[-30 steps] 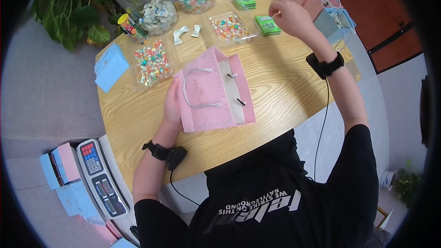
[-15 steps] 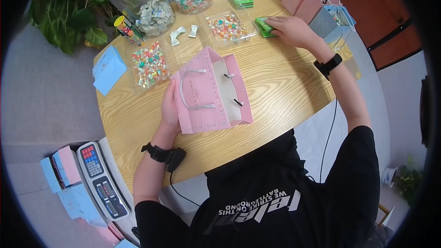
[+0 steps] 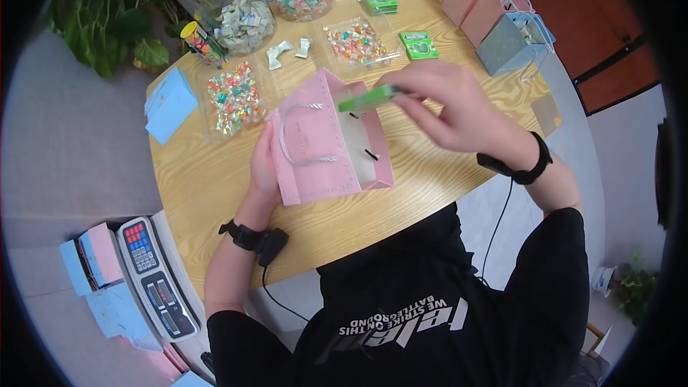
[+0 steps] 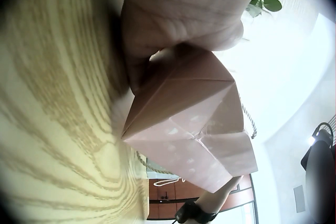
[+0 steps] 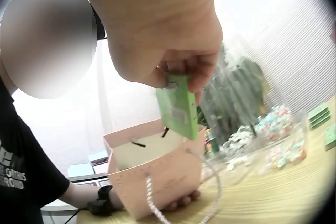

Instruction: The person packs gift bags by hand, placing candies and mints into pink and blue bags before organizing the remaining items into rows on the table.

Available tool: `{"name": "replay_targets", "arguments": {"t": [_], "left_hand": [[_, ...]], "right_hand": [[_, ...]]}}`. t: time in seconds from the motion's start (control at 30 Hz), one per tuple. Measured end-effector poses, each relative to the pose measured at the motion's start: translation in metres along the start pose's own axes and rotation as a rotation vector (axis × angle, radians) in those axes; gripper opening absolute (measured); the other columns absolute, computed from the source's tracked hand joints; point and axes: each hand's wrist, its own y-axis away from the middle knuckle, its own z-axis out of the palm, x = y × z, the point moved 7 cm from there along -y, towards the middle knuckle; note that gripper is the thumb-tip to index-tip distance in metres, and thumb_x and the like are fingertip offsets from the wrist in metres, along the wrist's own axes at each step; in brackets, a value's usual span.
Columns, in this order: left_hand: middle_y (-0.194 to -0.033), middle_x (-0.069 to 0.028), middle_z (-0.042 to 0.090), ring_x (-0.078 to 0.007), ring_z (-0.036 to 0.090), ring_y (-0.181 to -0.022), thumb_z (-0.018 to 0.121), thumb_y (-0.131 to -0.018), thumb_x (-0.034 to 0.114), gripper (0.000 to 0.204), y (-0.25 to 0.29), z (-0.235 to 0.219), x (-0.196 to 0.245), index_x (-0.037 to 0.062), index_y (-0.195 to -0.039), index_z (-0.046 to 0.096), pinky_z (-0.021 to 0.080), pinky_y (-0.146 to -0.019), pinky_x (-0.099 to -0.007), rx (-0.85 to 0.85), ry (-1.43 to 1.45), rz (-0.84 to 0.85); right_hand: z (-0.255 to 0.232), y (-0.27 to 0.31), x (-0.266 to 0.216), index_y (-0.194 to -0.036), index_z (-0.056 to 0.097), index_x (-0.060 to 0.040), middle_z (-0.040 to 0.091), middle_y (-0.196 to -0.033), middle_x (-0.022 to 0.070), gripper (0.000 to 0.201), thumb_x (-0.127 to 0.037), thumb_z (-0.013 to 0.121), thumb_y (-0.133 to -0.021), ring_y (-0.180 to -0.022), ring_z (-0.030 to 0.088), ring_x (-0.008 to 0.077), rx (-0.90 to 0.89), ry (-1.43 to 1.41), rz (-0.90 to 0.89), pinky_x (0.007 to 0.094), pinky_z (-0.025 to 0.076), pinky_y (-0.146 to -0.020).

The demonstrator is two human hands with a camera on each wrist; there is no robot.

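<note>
Right fingers [image 5: 203,70] pinch a green packet [image 5: 177,107]; left fingers [image 5: 185,201], partly hidden, seemingly grip the pink bag [image 3: 315,137].

1. Head view: most of the fingers of the left hand [image 3: 265,168] are hidden behind the pink bag [image 3: 308,150], at its nine o'clock.
2. The bag's floor is hidden; its contents cannot be told.
3. The green packet [image 3: 367,99] pinched by the right hand [image 3: 462,104] is blurred, its print unreadable.
4. At eight o'clock, the scale [image 3: 158,276] is too small to read.
5. The top edge cuts off the plant [image 3: 104,21] at ten o'clock.
</note>
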Motion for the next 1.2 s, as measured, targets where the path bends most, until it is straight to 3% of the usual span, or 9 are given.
{"name": "replay_targets", "arguments": {"t": [0.33,0.4,0.47,0.7,0.93,1.0,1.03,1.1,1.2], "left_hand": [[-0.135,-0.0191,0.050,-0.0311,0.052,-0.123,0.023,-0.103,0.045,0.061,0.000,0.000,-0.001,-0.0011,-0.141,0.035,0.043,-0.106,-0.0463,-0.011,0.038,0.039],[-0.134,-0.0193,0.051,-0.0310,0.052,-0.123,0.024,-0.103,0.045,0.061,-0.001,-0.003,-0.003,-0.0017,-0.141,0.036,0.043,-0.106,-0.0455,-0.029,0.061,0.044],[-0.133,-0.0195,0.052,-0.0309,0.053,-0.123,0.025,-0.103,0.045,0.061,0.000,-0.004,-0.007,-0.0030,-0.139,0.038,0.043,-0.106,-0.0438,-0.070,0.116,0.010],[-0.131,-0.0206,0.053,-0.0304,0.055,-0.120,0.026,-0.103,0.044,0.061,0.001,-0.003,-0.008,-0.0046,-0.137,0.039,0.045,-0.104,-0.0433,-0.025,0.087,-0.019],[-0.129,-0.0201,0.055,-0.0289,0.057,-0.117,0.027,-0.103,0.044,0.060,-0.001,-0.008,-0.009,-0.0044,-0.136,0.041,0.046,-0.101,-0.0418,-0.031,0.067,-0.019],[-0.129,-0.0199,0.055,-0.0287,0.058,-0.116,0.028,-0.103,0.044,0.060,0.000,-0.008,-0.010,-0.0040,-0.136,0.041,0.047,-0.101,-0.0415,-0.025,0.056,-0.026],[-0.129,-0.0195,0.055,-0.0284,0.057,-0.116,0.028,-0.103,0.044,0.059,0.000,-0.007,-0.011,-0.0035,-0.136,0.041,0.047,-0.101,-0.0414,-0.014,0.083,-0.028],[-0.129,-0.0192,0.055,-0.0282,0.057,-0.116,0.028,-0.103,0.044,0.059,-0.001,-0.010,-0.012,-0.0029,-0.136,0.041,0.047,-0.101,-0.0413,-0.003,0.108,-0.031],[-0.130,-0.0190,0.054,-0.0285,0.056,-0.118,0.029,-0.103,0.044,0.059,-0.001,-0.016,-0.011,-0.0024,-0.137,0.041,0.046,-0.101,-0.0418,0.028,0.067,0.003]], "right_hand": [[0.065,0.001,-0.012,-0.101,0.060,-0.0060,0.061,-0.073,0.0162,0.015,-0.014,0.060,-0.089,-0.068,0.062,0.0357,-0.272,-0.218,0.111,0.0421,0.048,-0.059],[0.091,0.008,-0.009,-0.099,0.060,-0.0065,0.063,-0.076,0.0165,0.014,-0.014,0.060,-0.087,-0.069,0.061,0.0379,-0.406,-0.245,0.138,0.0438,0.049,-0.063],[0.123,0.021,-0.022,-0.101,0.062,-0.0072,0.065,-0.082,0.0168,0.018,-0.013,0.061,-0.084,-0.074,0.062,0.0382,-0.522,-0.166,-0.184,0.0457,0.050,-0.069],[0.145,0.019,-0.024,-0.115,0.060,-0.0045,0.065,-0.102,0.0201,0.032,-0.012,0.062,-0.083,-0.093,0.061,0.0393,-0.708,-0.426,-0.066,0.0460,0.048,-0.087],[0.123,0.004,-0.044,-0.133,0.050,-0.0060,0.059,-0.120,0.0219,0.047,-0.017,0.059,-0.088,-0.108,0.058,0.0346,-0.445,-0.495,-0.414,0.0424,0.046,-0.091],[0.132,0.005,-0.039,-0.133,0.050,-0.0050,0.060,-0.120,0.0210,0.044,-0.022,0.054,-0.093,-0.105,0.059,0.0306,-0.972,-0.772,0.145,0.0397,0.046,-0.091],[0.125,-0.003,-0.042,-0.133,0.050,-0.0050,0.060,-0.120,0.0210,0.044,-0.022,0.054,-0.093,-0.105,0.059,0.0306,-0.968,-0.774,0.144,0.0397,0.046,-0.091],[0.132,0.012,-0.032,-0.135,0.049,-0.0049,0.059,-0.123,0.0194,0.045,-0.029,0.050,-0.097,-0.105,0.059,0.0274,-1.365,-0.618,0.430,0.0381,0.045,-0.093],[0.133,0.011,-0.026,-0.136,0.049,-0.0064,0.059,-0.127,0.0173,0.048,-0.034,0.051,-0.097,-0.111,0.058,0.0259,-1.349,-0.518,0.325,0.0384,0.043,-0.096]]}}
